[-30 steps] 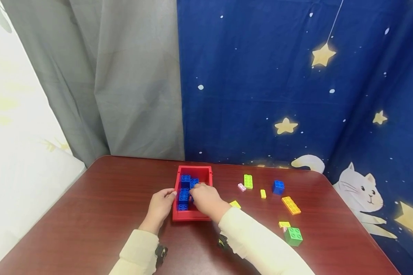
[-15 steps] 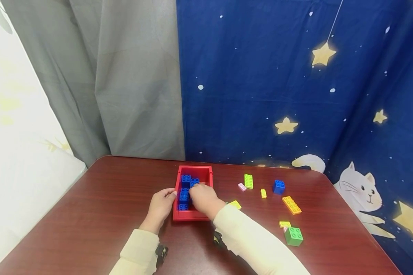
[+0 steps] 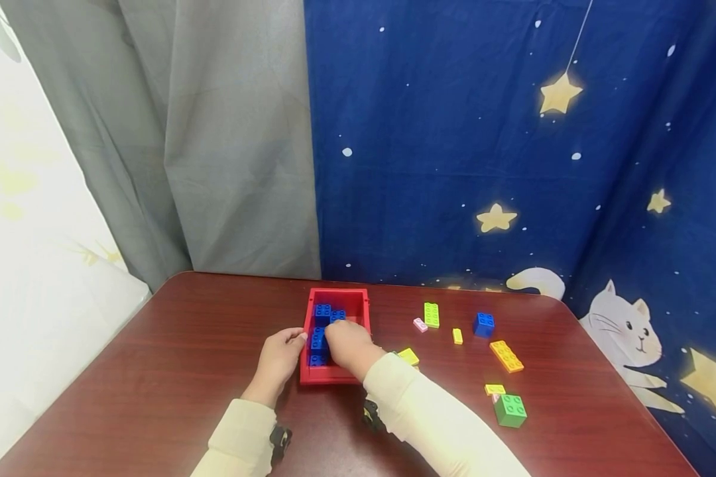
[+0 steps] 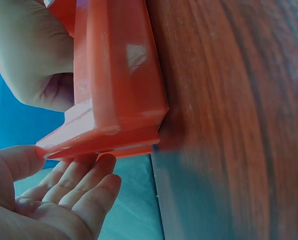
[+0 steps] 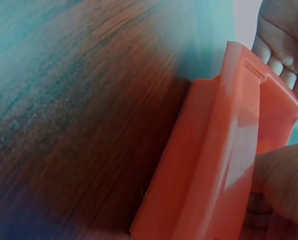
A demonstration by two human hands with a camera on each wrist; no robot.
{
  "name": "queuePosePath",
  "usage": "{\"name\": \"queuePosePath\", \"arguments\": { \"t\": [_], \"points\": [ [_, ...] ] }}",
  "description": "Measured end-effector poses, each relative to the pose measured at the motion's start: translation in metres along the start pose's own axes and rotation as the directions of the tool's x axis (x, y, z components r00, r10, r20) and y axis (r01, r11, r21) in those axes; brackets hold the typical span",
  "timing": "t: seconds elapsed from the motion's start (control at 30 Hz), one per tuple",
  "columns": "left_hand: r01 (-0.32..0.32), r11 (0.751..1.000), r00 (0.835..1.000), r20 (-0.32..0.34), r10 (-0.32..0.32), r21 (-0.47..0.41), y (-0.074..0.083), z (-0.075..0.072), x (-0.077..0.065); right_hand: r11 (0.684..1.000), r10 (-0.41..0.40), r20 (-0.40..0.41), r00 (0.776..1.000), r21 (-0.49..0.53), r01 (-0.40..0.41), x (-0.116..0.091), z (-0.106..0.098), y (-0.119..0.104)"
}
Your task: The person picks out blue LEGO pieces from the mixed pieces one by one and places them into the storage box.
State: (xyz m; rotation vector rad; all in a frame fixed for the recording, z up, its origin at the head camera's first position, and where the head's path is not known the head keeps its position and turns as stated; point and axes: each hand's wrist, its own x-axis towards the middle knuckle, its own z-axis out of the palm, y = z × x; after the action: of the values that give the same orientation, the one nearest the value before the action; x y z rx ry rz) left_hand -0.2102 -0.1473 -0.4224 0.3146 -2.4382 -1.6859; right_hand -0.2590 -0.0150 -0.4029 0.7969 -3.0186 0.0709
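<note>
A red open-topped box (image 3: 334, 376) stands on the table with several blue building bricks (image 3: 319, 338) along its left side and back. My left hand (image 3: 279, 359) holds the box's left rim; in the left wrist view the thumb lies on the rim edge and the fingers reach beneath it. My right hand (image 3: 347, 343) is down inside the box, bent over, touching or right beside the blue bricks. Its fingertips are hidden in the head view. In the right wrist view the red wall (image 5: 204, 165) covers most of that hand, so I cannot see what it holds.
Loose bricks lie on the table (image 3: 215, 318) to the right: a lime one (image 3: 431, 315), a pink one (image 3: 420, 324), yellow ones (image 3: 457, 336), a blue one (image 3: 484, 324), an orange one (image 3: 506, 356) and a green one (image 3: 510, 411). Curtains hang behind the table.
My right hand has shifted slightly left and toward me inside the box, covering more of the blue bricks. The left hand and box have stayed in place.
</note>
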Motion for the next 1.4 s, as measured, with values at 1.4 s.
{"name": "queuePosePath", "arguments": {
  "t": [1.4],
  "points": [
    [-0.010, 1.000, 1.000, -0.002, 0.010, 0.009, -0.002, 0.001, -0.003, 0.999, -0.034, -0.119, 0.992, -0.031, 0.030, -0.006, 0.002, 0.004]
  ]
}}
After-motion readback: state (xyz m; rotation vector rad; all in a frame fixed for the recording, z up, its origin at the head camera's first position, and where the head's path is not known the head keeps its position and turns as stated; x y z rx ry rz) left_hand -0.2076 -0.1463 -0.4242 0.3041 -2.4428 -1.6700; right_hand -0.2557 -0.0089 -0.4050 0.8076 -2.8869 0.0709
